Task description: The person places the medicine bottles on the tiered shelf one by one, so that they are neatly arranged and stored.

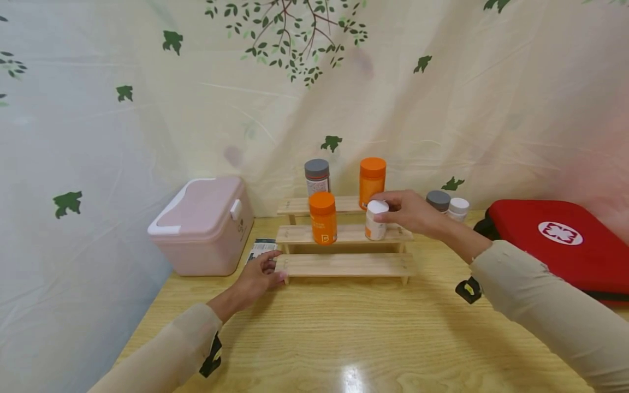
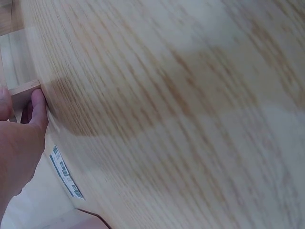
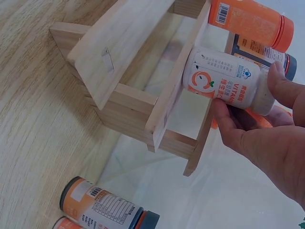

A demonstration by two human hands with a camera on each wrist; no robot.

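My right hand pinches the white cap of a vitamin bottle. The bottle stands upright at the right of the middle tier of a three-tier wooden rack, its base right at the board. With thumb and fingers, my left hand grips the left end of the rack's lowest tier; the left wrist view shows its fingers at the board end. An orange bottle shares the middle tier. On the top tier are a grey-capped bottle and another orange bottle.
A pink lidded box sits left of the rack, with a printed packet between them. Behind my right forearm are a grey-capped bottle and a white-capped bottle. A red case with a white emblem lies far right.
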